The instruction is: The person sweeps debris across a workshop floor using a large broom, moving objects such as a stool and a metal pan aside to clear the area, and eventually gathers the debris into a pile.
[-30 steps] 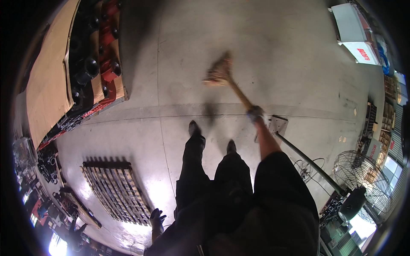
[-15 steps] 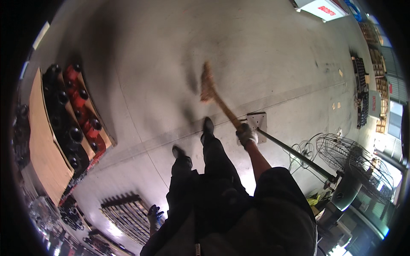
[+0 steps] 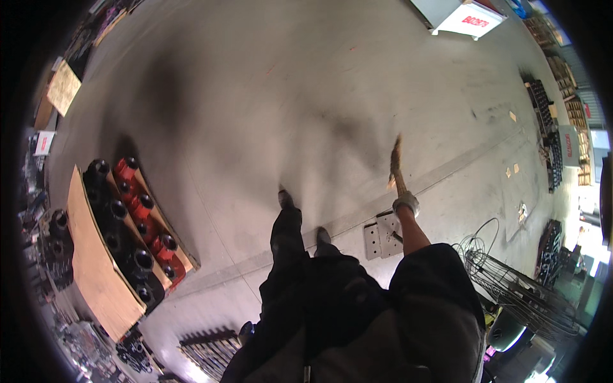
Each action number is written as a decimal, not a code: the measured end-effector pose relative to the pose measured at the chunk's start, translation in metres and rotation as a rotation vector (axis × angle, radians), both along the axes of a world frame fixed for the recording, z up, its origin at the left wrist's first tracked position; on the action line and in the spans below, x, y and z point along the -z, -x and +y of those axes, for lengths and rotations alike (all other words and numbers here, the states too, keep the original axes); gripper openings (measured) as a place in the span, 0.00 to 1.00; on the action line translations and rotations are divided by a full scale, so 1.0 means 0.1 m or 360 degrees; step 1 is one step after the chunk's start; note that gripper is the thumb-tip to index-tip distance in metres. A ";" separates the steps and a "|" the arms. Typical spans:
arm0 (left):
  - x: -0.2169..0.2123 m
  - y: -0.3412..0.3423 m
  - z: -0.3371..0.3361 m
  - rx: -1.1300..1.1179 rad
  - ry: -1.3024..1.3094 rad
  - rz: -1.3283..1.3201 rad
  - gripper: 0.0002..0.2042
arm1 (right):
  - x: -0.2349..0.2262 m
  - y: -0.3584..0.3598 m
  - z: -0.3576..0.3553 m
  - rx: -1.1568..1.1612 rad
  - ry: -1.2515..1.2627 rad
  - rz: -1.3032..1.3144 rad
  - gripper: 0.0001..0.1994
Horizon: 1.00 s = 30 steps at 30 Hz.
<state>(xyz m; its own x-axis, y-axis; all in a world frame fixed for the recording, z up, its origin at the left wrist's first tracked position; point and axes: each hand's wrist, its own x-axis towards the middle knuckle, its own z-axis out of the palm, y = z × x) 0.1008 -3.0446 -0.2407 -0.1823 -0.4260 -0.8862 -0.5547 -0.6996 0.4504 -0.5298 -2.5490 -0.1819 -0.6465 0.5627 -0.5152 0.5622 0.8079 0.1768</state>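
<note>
My right hand (image 3: 406, 204), in a pale work glove, is wrapped round the handle of a straw broom (image 3: 396, 163). The broom points away from me, its brown bristles just above or on the grey floor; I cannot tell which. Only a small dark part of my left hand (image 3: 246, 331) shows beside my left hip, at the edge of my dark clothing. Its fingers are hidden.
Black and red round-ended parts (image 3: 142, 258) stand on a wooden-sided rack at left. Near my right foot lies a metal base plate (image 3: 382, 236). A wire-cage fan (image 3: 523, 287) stands at right. A slatted stack (image 3: 211, 354) is behind on the left; a white box (image 3: 469, 20) lies far ahead.
My right hand and the broom have swung to the right. My left foot has stepped forward, and my left hand has slipped mostly out of sight beside my body.
</note>
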 end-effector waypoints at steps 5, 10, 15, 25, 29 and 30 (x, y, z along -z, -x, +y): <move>0.47 1.03 -0.52 0.0077 -0.0033 0.0083 0.17 | -0.19 0.40 -0.31 0.0093 0.0292 0.0142 0.25; -0.62 3.47 -0.72 0.0283 0.0113 0.0115 0.21 | 0.01 0.57 -0.84 -0.0091 0.0764 0.0020 0.25; -0.96 4.39 -0.68 0.0473 0.0313 0.0108 0.19 | 0.39 1.00 -1.56 -0.0658 0.0859 -0.0244 0.17; -1.73 5.49 0.28 0.0606 0.0234 -0.0250 0.18 | 1.77 2.03 0.21 -0.0043 0.1078 -0.0114 0.16; -1.76 5.94 0.56 0.0569 0.0206 -0.0177 0.17 | 1.52 2.20 1.91 0.0340 0.0502 0.0212 0.15; -1.79 6.15 0.64 0.0550 0.0227 -0.0106 0.17 | 1.45 2.33 2.14 0.0538 0.0433 0.0147 0.15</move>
<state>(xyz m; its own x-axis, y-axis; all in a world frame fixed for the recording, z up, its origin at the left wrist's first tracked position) -0.5138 -2.9802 -0.0619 -0.2808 -0.4692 -0.8372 -0.7783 -0.3991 0.4848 -0.7624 -2.3349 -0.3266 -0.4994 0.6022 -0.6229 0.8065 0.5858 -0.0802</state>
